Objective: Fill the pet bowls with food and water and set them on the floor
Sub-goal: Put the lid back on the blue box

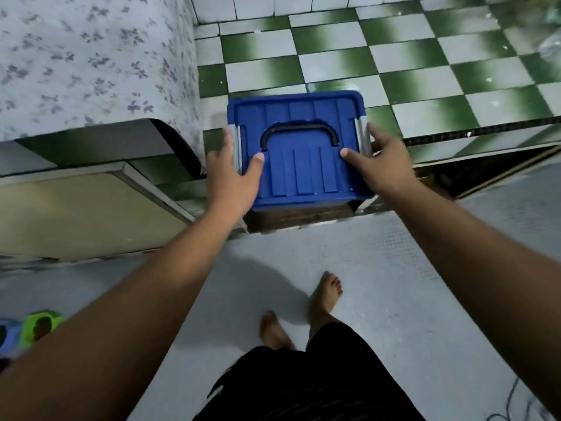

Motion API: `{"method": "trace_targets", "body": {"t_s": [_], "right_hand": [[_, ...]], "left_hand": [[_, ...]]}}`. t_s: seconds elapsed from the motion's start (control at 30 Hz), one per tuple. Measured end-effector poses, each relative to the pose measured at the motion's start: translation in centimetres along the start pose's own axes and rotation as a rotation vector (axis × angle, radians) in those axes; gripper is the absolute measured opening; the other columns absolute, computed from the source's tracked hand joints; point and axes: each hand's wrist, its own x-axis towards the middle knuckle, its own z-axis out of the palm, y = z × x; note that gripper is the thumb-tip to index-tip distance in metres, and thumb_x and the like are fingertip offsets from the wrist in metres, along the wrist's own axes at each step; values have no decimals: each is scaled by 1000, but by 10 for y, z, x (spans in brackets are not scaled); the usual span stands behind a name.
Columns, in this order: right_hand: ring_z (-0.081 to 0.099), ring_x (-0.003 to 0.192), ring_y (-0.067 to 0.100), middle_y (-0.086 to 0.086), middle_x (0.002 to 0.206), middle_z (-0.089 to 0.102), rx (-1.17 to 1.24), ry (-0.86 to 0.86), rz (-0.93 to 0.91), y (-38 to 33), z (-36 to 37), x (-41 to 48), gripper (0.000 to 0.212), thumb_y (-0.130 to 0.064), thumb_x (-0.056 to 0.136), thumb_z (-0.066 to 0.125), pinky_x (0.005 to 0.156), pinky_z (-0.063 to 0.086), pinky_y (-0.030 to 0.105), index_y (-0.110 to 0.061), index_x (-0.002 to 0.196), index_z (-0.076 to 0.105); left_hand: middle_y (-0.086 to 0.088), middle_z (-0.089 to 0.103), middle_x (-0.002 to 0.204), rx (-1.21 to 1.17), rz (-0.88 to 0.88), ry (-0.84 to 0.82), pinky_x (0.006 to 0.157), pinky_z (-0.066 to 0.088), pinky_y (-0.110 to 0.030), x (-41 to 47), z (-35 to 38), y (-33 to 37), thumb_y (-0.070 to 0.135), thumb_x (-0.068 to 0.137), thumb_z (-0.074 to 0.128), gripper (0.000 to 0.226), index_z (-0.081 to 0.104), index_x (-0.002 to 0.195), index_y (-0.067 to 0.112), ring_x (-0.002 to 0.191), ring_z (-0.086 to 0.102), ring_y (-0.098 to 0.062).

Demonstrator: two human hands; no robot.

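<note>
A storage box with a blue lid and a black fold-down handle is in front of me, over a doorway threshold. My left hand grips its left side by the grey latch, thumb on the lid. On the opposite side, my right hand holds the box at the other latch, thumb also on top. The lid is closed, so the contents are hidden. A green bowl and a blue bowl sit on the floor at the far left edge, partly hidden by my left forearm.
Beyond the box lies a green and white checkered tile floor. A flower-patterned wall and an open door panel stand at the left. I stand barefoot on a grey floor. A dark sill runs to the right.
</note>
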Motion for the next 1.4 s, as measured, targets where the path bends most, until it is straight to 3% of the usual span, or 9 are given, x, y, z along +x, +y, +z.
{"method": "trace_targets", "body": {"t_s": [0.1, 0.23, 0.43, 0.6, 0.7, 0.87, 1.1, 1.23, 1.4], "right_hand": [[43, 133, 17, 5, 147, 42, -108, 13, -46, 27, 4, -42, 92, -49, 87, 71, 112, 32, 31, -32, 159, 17], [45, 134, 26, 7, 145, 43, -160, 25, -52, 69, 6, -82, 91, -55, 87, 67, 111, 37, 36, -37, 159, 14], [40, 112, 7, 0, 131, 43, -242, -67, -79, 138, 13, -96, 89, -57, 88, 63, 98, 37, 27, -41, 158, 9], [42, 104, 9, -9, 119, 32, -290, -171, -41, 217, 49, -61, 90, -59, 89, 60, 90, 47, 29, -47, 156, 1], [50, 106, 16, 0, 130, 38, -315, -247, -27, 267, 88, -18, 89, -60, 91, 57, 96, 51, 38, -45, 156, -2], [52, 127, 34, 10, 147, 38, -329, -222, -73, 353, 161, 70, 84, -59, 92, 55, 104, 45, 41, -36, 159, 9], [52, 126, 43, 16, 152, 30, -415, -242, -143, 427, 260, 199, 85, -63, 93, 48, 106, 43, 48, -35, 160, 3], [50, 127, 42, 16, 148, 32, -443, -241, -174, 438, 307, 258, 90, -67, 92, 49, 109, 40, 46, -32, 160, 1], [47, 131, 38, 13, 143, 36, -385, -263, -187, 437, 340, 293, 109, -81, 73, 62, 115, 39, 43, -35, 159, 13]], "left_hand": [[5, 33, 129, 7, 78, -9, 88, 27, -2, -41, 9, -18, 55, 91, 65, 89, 10, 160, 46, 100, 32, 11], [18, 26, 114, -1, 108, -1, 75, 25, 1, -86, 20, -43, 58, 88, 62, 89, 9, 159, 50, 89, 39, 18], [7, 32, 114, 78, 49, -34, 85, 38, -22, -127, 59, -89, 56, 90, 58, 89, 5, 161, 46, 88, 36, 7], [3, 33, 132, 113, -46, -74, 100, 34, -25, -127, 127, -139, 57, 93, 61, 92, -2, 158, 51, 111, 31, 1], [-5, 36, 136, 149, -67, -111, 101, 34, -27, -100, 176, -182, 59, 93, 61, 91, 0, 159, 50, 123, 43, -20], [-16, 23, 158, 255, -80, -209, 119, 21, -32, -39, 267, -266, 81, 77, 58, 107, 15, 163, 33, 146, 27, -31], [-23, 32, 147, 445, -51, -139, 114, 33, -50, 81, 361, -364, 81, 73, 56, 110, 19, 162, 28, 132, 34, -43], [-21, 27, 154, 492, -45, -131, 116, 31, -50, 146, 384, -403, 79, 81, 55, 105, 10, 162, 30, 140, 30, -44], [-25, 20, 162, 500, -10, -71, 121, 21, -53, 193, 390, -418, 76, 86, 54, 100, 8, 163, 32, 149, 19, -45]]}}
